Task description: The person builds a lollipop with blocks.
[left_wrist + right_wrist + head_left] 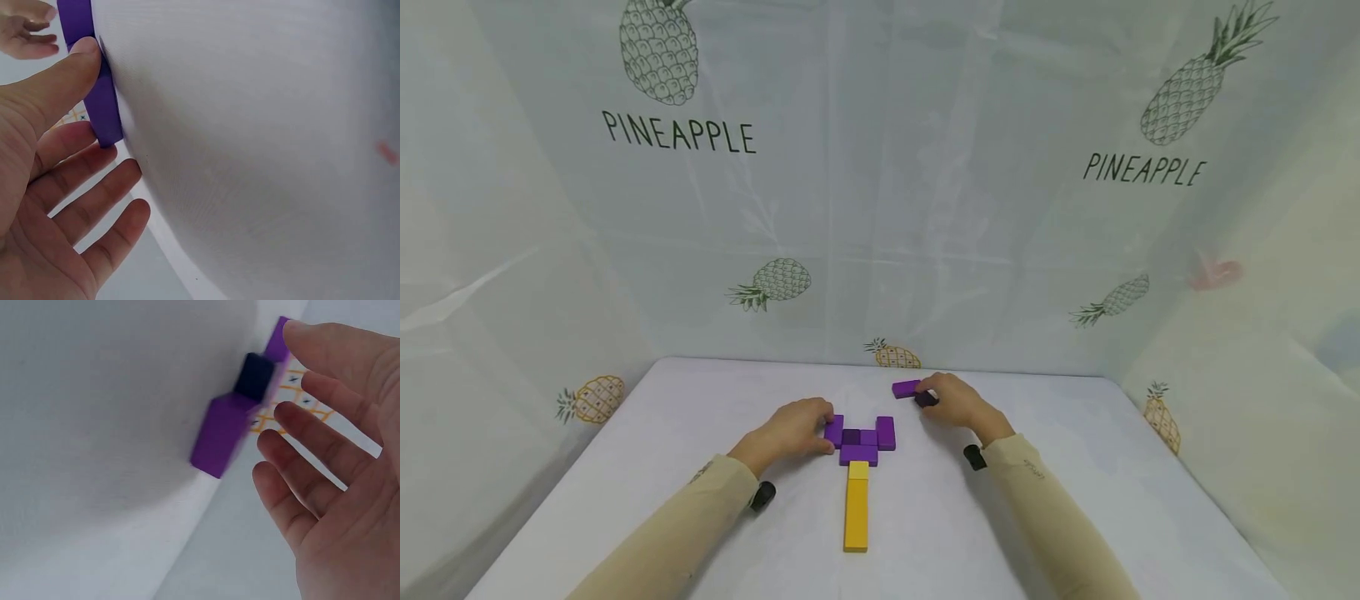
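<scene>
My left hand [790, 429] is at a flat purple block [833, 432], thumb at its near end and index finger at its far end. In the left wrist view the thumb [84, 53] lies against purple. Joined to that block are a dark purple square [851, 437], more purple blocks [859, 454] and an upright one [886, 433]. My right hand [955, 400] hovers at a black block [927, 399] beside another purple block [906, 389]. Its fingers are spread apart, the thumb tip [297, 331] overlapping a further purple piece [278, 342] in the right wrist view.
A long yellow block [856, 517] with a shorter yellow one [858, 470] runs toward me from the purple group. Behind the white table [700, 383] hangs a pale curtain [910, 208] printed with pineapples. Each wrist carries a small black device [974, 457].
</scene>
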### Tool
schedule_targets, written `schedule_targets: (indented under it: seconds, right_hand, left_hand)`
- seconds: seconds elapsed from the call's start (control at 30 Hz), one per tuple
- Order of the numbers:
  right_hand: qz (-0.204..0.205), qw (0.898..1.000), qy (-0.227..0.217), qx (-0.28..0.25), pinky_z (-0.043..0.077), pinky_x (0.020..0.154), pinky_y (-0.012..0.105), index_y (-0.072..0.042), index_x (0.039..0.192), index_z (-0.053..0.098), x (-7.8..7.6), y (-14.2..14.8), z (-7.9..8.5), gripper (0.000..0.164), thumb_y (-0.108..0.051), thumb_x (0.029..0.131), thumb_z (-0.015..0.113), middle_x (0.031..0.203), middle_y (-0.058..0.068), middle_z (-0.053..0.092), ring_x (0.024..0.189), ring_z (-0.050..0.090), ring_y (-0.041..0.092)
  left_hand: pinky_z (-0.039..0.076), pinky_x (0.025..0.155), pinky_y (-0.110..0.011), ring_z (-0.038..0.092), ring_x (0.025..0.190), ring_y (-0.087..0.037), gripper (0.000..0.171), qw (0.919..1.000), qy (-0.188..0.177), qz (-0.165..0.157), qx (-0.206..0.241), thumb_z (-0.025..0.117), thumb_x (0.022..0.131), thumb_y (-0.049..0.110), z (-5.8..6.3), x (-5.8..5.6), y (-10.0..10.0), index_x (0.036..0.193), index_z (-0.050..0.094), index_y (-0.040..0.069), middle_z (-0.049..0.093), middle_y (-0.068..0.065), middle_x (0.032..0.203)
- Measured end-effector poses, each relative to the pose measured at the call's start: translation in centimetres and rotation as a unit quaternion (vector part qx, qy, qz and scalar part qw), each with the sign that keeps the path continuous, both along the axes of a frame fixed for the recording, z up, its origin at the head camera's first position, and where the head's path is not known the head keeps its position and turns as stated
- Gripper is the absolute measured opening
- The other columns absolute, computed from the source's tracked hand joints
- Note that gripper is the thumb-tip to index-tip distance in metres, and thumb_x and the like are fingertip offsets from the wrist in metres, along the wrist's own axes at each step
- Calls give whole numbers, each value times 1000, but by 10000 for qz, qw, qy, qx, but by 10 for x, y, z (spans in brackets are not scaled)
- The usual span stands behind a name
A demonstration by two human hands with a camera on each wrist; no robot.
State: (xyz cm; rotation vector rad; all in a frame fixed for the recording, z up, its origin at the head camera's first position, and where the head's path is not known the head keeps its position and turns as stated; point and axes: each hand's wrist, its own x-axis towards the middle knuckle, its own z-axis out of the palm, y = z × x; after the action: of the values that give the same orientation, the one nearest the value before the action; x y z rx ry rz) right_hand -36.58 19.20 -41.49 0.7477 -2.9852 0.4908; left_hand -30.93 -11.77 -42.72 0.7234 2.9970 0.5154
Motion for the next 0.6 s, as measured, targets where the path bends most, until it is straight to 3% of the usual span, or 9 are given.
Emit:
schedule_targets:
  seconds: [0.17, 0.37, 0.6]
  right_hand:
    - [-123, 9998, -172, 38, 41, 102, 40, -9, 115, 68, -5, 0, -6, 32, -9, 84, 70, 120, 7, 62, 118, 53, 25]
    - [-31, 9998, 70, 170, 45, 98, 38, -8, 109, 71, -6, -5, -9, 26, -4, 84, 69, 110, 5, 63, 108, 58, 23]
    - [161, 9996, 80, 207, 47, 92, 37, -10, 108, 71, -1, -12, -8, 26, -17, 83, 75, 103, 3, 64, 100, 59, 21]
  left_hand:
    - [48, 89, -41, 57, 94, -20, 42, 10000, 4, -8, 36, 82, 74, 32, 0, 0, 0, 105, 63, 11, 63, -3, 105]
    - [48, 91, -41, 58, 96, -20, 43, 10000, -1, 43, 10, 82, 74, 32, -1, 0, 0, 107, 62, 12, 63, -3, 106]
    - [48, 91, -41, 58, 95, -20, 43, 10000, 4, 34, -4, 82, 74, 32, -4, -1, 0, 107, 62, 12, 63, -3, 106]
